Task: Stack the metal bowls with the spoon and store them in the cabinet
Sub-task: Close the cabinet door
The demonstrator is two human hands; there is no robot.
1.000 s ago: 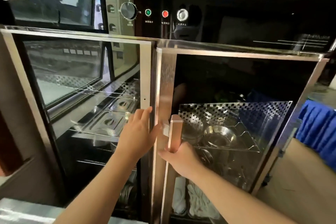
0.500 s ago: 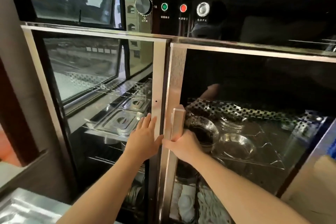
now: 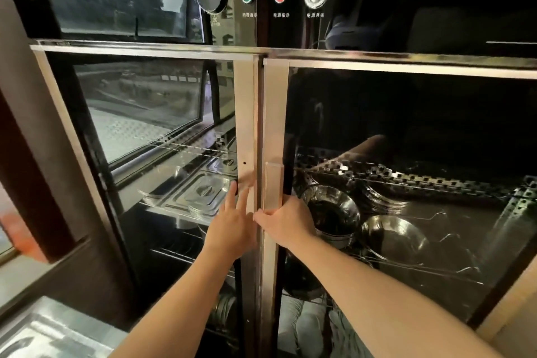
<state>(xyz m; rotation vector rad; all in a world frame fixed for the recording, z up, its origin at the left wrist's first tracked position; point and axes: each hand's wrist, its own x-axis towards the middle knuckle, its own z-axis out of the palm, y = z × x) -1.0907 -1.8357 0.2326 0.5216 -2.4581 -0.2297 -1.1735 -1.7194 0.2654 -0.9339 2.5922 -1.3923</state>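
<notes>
- Two glass doors of the cabinet point(image 3: 261, 55) stand shut edge to edge, the left door point(image 3: 145, 131) and the right door point(image 3: 406, 183) meeting at their metal frames.
- The right hand point(image 3: 286, 222) is curled around the lower end of the vertical handle point(image 3: 273, 186) on the right door.
- The left hand point(image 3: 232, 227) lies flat with fingers spread against the left door's frame, gripping nothing.
- Behind the right glass, metal bowls point(image 3: 334, 212) sit on a wire shelf point(image 3: 421, 267), one more bowl point(image 3: 392, 237) just beside them (the spoon cannot be made out).
- Lidded steel trays point(image 3: 200, 193) show behind the left glass.
</notes>
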